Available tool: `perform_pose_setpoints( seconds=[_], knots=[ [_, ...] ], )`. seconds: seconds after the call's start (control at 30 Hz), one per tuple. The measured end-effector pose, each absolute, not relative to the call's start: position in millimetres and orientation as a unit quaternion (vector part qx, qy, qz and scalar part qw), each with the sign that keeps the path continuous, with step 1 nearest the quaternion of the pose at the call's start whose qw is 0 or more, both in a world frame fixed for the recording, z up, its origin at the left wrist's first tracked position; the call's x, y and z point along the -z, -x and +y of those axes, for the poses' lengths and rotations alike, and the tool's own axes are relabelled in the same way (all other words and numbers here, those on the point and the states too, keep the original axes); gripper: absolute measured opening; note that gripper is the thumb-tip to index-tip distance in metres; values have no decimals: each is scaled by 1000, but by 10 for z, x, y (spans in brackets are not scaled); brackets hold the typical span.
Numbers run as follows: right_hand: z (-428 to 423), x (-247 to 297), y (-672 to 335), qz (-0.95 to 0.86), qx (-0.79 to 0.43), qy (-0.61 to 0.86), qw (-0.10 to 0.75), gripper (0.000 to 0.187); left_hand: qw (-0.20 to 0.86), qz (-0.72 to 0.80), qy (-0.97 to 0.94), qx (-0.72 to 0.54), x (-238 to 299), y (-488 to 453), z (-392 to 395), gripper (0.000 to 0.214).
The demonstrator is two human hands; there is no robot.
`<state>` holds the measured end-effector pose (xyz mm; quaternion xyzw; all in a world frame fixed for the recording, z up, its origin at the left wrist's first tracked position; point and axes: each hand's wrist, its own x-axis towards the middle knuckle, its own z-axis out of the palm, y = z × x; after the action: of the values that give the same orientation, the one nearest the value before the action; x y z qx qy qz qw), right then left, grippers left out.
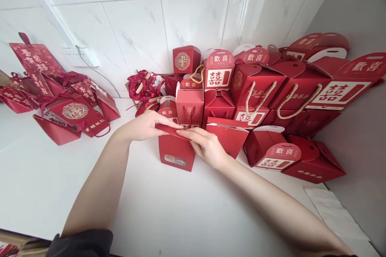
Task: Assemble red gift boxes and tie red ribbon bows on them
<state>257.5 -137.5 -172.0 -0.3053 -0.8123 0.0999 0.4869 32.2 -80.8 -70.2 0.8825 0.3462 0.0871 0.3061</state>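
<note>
A plain red gift box (177, 148) stands upright on the white table, with a small clear window low on its front. My left hand (146, 125) pinches the left end of the box's folded top edge, thumb and fingers pressed together. From the other side, my right hand (209, 146) grips the right end of the same edge, its fingertips close to those of my left hand. Just behind my right hand is another red box (230, 136) whose top shows a white inner edge. What lies inside the held box is hidden, apart from a pale patch behind the window.
Red gift boxes with rope handles (257, 88) are stacked against the tiled wall (193, 20) and toward the grey right wall. More red boxes (68, 114) sit at the left near a wall socket (80, 57) with a cable. White sheets (334, 213) lie at the right edge.
</note>
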Motion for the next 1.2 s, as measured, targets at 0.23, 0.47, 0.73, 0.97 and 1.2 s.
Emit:
perform_pose_setpoints(
  seconds=[0.23,0.47,0.73,0.97,1.2],
  knots=[
    [-1323,1831,-2612,-835,-101,242,484,42,407,316,-855,-54,750,-250,-675,39],
    [-1342,1972,-2464,-817,-48,270,506,20,366,363,-856,-33,702,-199,-702,28],
    [-1357,1995,-2417,-812,-42,291,504,22,114,607,-675,-404,796,573,6,32],
    [-1358,1979,-2412,-812,-47,282,508,22,-22,495,-842,-213,822,39,609,29],
    [-1355,1937,-2422,-820,-39,287,494,21,-57,558,-803,-200,1010,-152,965,31]
  ],
)
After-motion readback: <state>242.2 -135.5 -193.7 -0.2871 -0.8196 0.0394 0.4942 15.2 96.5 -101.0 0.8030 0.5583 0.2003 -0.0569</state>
